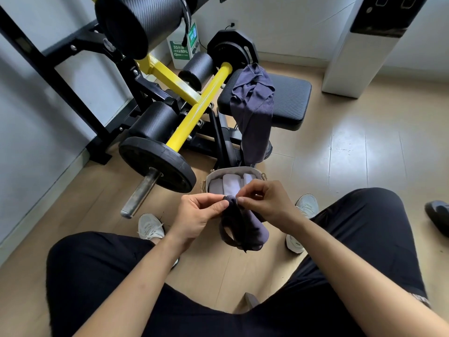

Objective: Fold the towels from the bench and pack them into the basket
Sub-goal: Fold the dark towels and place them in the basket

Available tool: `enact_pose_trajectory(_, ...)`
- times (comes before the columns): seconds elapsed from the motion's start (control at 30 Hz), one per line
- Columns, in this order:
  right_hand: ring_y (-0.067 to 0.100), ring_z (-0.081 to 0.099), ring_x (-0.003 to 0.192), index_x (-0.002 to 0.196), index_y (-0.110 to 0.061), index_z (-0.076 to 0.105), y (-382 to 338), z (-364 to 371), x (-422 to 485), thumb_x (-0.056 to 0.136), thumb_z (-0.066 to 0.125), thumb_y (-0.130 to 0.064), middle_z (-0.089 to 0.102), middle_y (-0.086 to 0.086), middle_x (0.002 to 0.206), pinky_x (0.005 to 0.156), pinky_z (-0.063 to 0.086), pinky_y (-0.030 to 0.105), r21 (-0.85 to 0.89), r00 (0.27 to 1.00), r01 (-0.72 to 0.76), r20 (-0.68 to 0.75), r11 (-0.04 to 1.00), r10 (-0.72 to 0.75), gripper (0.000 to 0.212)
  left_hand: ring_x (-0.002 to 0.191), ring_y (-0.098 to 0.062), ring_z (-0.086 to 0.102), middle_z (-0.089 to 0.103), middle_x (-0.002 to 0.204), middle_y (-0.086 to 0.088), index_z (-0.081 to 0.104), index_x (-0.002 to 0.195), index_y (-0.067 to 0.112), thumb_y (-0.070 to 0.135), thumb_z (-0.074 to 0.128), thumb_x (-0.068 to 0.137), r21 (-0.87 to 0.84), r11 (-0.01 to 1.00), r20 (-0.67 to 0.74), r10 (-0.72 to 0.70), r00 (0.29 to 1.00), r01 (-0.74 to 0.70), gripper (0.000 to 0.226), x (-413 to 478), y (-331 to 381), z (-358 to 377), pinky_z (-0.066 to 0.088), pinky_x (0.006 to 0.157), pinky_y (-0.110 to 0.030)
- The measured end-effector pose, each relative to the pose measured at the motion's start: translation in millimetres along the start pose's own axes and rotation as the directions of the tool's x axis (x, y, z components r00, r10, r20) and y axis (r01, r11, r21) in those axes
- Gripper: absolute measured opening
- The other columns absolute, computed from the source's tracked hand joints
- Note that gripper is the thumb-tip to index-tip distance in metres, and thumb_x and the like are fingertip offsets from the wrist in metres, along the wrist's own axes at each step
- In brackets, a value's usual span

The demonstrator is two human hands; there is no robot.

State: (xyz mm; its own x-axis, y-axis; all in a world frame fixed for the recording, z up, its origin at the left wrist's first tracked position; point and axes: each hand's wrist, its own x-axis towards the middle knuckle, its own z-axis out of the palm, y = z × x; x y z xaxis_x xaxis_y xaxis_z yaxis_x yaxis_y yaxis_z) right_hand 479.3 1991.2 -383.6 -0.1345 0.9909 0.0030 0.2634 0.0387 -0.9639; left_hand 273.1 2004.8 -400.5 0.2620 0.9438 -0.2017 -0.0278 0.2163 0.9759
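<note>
**Mid-fold on dark towel, one more left on bench**

We have the left hand (199, 212) and right hand (264, 203) both pinching the top edge of a dark towel (243, 229), fingertips nearly touching. Our read: corners are brought together so the cloth hangs doubled and gravity straightens the fold. It hangs free between our knees, not resting on anything.

The basket (232, 171) sits on the floor just beyond the hands, directly below the bench (289, 98) edge, so the drop is short. It already holds pale folded towels (230, 184) standing side by side; some room is likely left at the right.

A second dark towel (252, 105) is draped unfolded over the bench pad, hanging toward the basket.

Risk: a pinch this small could let one layer slip.
</note>
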Motion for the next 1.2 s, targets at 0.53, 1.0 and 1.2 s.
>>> enact_pose_trajectory(0.53, 0.0, 0.061, 0.066, 0.088, -0.012, 0.073, 12, 15, 4, 0.088, 0.077, -0.023, 0.072, 0.0, 0.078, 0.063, 0.048, 0.014, -0.119, 1.0, 0.001, 0.012, 0.993, 0.001, 0.012, 0.08, -0.012, 0.075, 0.08, 0.086, -0.003, 0.082, 0.086, 0.024, 0.013, 0.082, 0.075, 0.122, 0.987, -0.044, 0.114, 0.993, -0.108, 0.015, -4, -3, 5, 0.058, 0.074, -0.022)
enact_pose_trajectory(1.0, 0.009, 0.057, 0.068, 0.077, -0.032, 0.064, 42, 0, 10, 0.083, 0.078, -0.021, 0.062, -0.008, 0.071, 0.067, 0.048, 0.027, -0.442, 0.967, -0.068, 0.193, 0.894, 0.169, 0.019, 0.083, -0.01, 0.066, 0.067, 0.09, -0.004, 0.062, 0.097, 0.011, 0.0, 0.047, 0.103, -0.089, 0.986, -0.252, 0.112, 0.961, -0.138, 0.019, 9, 13, -27, 0.056, 0.079, -0.022)
enact_pose_trajectory(1.2, 0.003, 0.054, 0.068, 0.079, -0.03, 0.065, 49, -27, 9, 0.081, 0.079, -0.016, 0.062, -0.013, 0.075, 0.067, 0.044, 0.023, -0.569, 0.949, -0.108, 0.185, 0.815, 0.255, 0.02, 0.078, -0.006, 0.064, 0.065, 0.087, 0.001, 0.061, 0.094, 0.016, 0.002, 0.048, 0.103, -0.017, 0.982, -0.398, 0.167, 0.902, -0.189, 0.021, 17, 14, -63, 0.055, 0.077, -0.019)
